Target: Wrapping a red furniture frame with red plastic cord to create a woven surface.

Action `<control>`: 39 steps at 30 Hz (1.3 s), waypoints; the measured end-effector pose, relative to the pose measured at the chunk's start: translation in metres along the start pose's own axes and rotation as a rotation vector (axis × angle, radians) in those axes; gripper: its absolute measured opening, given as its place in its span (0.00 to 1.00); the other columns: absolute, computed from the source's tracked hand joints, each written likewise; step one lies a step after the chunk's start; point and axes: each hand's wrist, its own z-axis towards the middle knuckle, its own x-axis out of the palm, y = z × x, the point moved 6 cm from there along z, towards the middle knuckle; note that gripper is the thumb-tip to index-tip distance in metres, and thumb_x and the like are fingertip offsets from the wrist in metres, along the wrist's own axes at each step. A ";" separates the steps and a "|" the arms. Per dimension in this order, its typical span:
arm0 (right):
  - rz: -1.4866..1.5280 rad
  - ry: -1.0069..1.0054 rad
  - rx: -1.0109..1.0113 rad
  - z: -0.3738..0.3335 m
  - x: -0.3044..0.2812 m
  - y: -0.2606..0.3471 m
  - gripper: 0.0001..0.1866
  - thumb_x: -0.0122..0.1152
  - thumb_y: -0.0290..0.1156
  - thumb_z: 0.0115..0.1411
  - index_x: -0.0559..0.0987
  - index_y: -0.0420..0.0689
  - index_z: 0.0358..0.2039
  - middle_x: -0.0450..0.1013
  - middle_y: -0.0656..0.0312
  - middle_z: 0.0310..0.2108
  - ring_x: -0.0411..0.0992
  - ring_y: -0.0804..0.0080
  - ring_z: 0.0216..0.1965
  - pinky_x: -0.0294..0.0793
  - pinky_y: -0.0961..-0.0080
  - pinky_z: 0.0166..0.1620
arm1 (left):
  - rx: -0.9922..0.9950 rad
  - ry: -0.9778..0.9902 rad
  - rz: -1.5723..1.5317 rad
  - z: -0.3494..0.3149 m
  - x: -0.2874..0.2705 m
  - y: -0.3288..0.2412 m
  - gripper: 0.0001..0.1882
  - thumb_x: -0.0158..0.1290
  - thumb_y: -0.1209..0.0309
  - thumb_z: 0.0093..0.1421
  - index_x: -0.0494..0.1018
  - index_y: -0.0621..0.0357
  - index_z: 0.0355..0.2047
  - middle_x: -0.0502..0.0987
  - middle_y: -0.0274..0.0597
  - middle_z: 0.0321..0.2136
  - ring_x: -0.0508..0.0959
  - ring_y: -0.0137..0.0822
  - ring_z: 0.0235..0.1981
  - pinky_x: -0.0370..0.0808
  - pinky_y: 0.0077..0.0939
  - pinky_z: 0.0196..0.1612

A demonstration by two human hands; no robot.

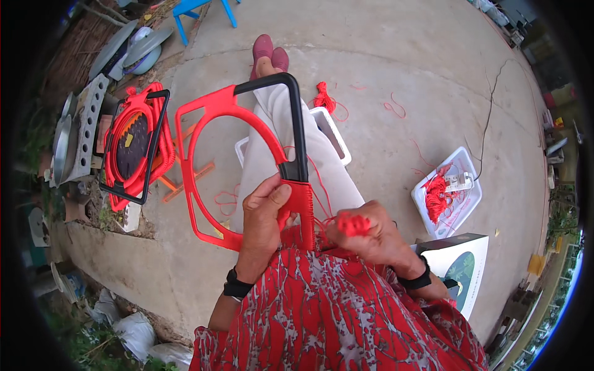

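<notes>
A red and black plastic frame (pixel 218 106) with a large round opening is tilted upright over my lap. My left hand (pixel 261 216) is closed around its lower right part, thumb on the black bar's end, beside a ribbed red section (pixel 302 210). Just to the right, my right hand (pixel 378 240) is closed on a small bundle of red cord (pixel 354 224), slightly blurred. A thin red strand (pixel 319 176) runs loosely over my pale trousers between the frame and the right hand.
Several similar red and black frames (pixel 162 145) lean together at left, beside an orange stand (pixel 185 182). A white tub (pixel 436 230) at right holds red cord and a power strip, near a white box (pixel 476 272). Another cord bundle (pixel 323 99) lies beyond my legs. A blue stool (pixel 189 7) stands far off.
</notes>
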 end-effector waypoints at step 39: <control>0.222 -0.026 -0.348 0.070 0.016 0.082 0.10 0.64 0.31 0.59 0.78 0.39 0.37 0.76 0.65 0.29 0.71 0.84 0.32 0.72 0.84 0.36 | 0.348 0.767 -0.333 -0.034 0.050 -0.161 0.24 0.39 0.62 0.67 0.63 0.69 0.57 0.64 0.37 0.18 0.63 0.28 0.15 0.60 0.19 0.15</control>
